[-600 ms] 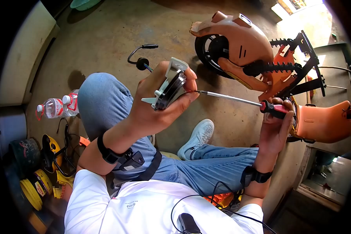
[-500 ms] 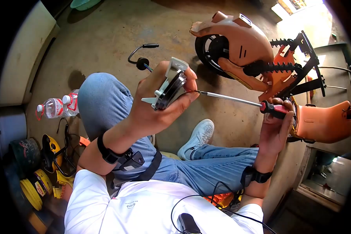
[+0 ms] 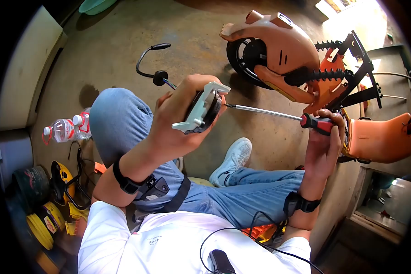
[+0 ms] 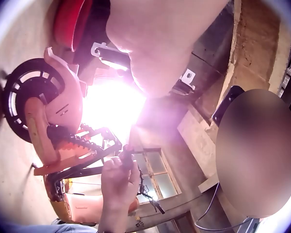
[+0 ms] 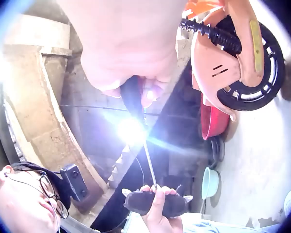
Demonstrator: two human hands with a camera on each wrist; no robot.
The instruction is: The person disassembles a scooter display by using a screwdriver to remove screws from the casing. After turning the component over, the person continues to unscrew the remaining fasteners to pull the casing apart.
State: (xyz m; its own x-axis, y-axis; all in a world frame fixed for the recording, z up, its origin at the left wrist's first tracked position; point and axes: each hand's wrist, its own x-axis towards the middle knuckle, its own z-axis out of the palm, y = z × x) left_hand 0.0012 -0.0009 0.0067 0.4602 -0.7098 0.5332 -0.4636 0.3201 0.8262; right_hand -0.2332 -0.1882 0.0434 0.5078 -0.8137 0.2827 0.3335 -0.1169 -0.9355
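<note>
- Black rounded device with a pale bracket (image 3: 210, 115) is held up in front of the body, beside the bent left knee (image 3: 118, 116).
- Left hand (image 3: 171, 122) grips it, thumb across its face.
- Right hand (image 3: 322, 148), palm turned up, curls its fingers round a red-and-black-handled steel screwdriver (image 3: 269, 113), tip at the device's face.

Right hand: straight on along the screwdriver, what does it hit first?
Screwdriver tip first, most likely into the black disc-shaped part held by the left hand. The left thumb lies very close to that line; whether the tip touches is unclear.
</note>
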